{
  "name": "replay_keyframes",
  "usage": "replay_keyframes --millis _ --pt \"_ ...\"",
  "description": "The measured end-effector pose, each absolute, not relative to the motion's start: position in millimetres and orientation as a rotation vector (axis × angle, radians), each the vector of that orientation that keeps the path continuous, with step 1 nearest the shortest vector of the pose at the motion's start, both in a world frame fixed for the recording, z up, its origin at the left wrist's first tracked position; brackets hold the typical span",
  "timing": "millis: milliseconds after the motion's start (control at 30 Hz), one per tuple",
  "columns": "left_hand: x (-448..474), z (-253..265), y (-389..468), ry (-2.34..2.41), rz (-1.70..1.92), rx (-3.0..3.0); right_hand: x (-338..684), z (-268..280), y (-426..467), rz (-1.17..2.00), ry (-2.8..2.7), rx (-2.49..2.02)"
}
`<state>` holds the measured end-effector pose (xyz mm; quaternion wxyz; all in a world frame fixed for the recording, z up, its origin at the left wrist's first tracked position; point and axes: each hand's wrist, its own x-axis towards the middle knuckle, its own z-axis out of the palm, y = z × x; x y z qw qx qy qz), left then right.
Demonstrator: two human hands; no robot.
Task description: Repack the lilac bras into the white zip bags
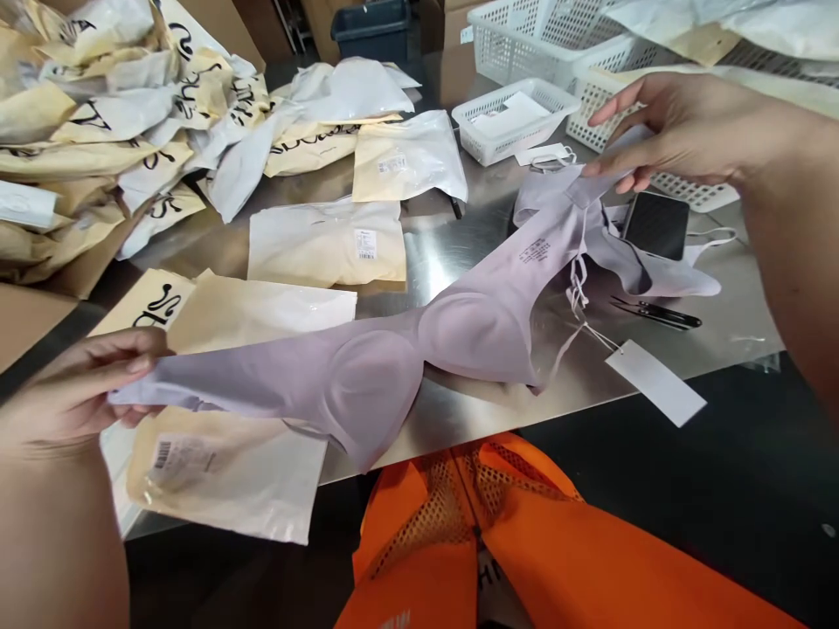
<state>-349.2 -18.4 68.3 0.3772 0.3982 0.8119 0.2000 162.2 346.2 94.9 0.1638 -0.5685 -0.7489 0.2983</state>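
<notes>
A lilac bra (373, 384) is stretched out between my two hands, its cup insides facing me. My left hand (98, 384) pinches the end of one band at the left. At the upper right my right hand (669, 131) grips the other band end between thumb and fingers. A white hang tag (656, 383) dangles on a string from a strap. Beneath my right hand, more lilac fabric (682, 278) lies on the table, with a black phone-like object (656, 225) on it. Black thread snips (656, 313) rest just in front.
Packed bags (328, 240) lie on the metal table (459, 253), and one bag (223, 480) overhangs its front edge. Many bags are heaped (98, 114) at the left. White baskets (515, 122) stand at the back right. A dark bin (370, 31) is behind.
</notes>
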Motion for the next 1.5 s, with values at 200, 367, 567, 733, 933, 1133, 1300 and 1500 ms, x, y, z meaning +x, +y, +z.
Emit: replay_keyframes --millis 200,367,567,733,933,1133,1300,1500 --pt "-301 72 1 2.048 0.401 1.113 149 86 319 0.423 -2.494 -1.672" --pt "-240 54 17 2.541 -0.107 1.732 118 61 239 -0.487 -2.567 -1.487" --pt "-188 14 65 2.235 -0.095 2.142 26 5 119 0.346 -3.024 -0.841" --pt "-194 -19 88 1.853 -0.012 1.964 -27 -40 90 0.332 -3.034 -1.052" --pt "-195 -35 90 1.764 0.342 1.755 -24 -47 91 0.422 -3.093 -0.861" --pt "-196 -48 95 1.911 0.479 1.9 -4 -36 88 0.632 -3.277 -0.5" --pt "-196 -57 94 2.004 0.558 1.897 9 -43 84 0.687 -3.302 -0.344" --pt "-196 -53 95 1.975 0.556 1.857 8 -49 80 0.712 -3.26 -0.4"
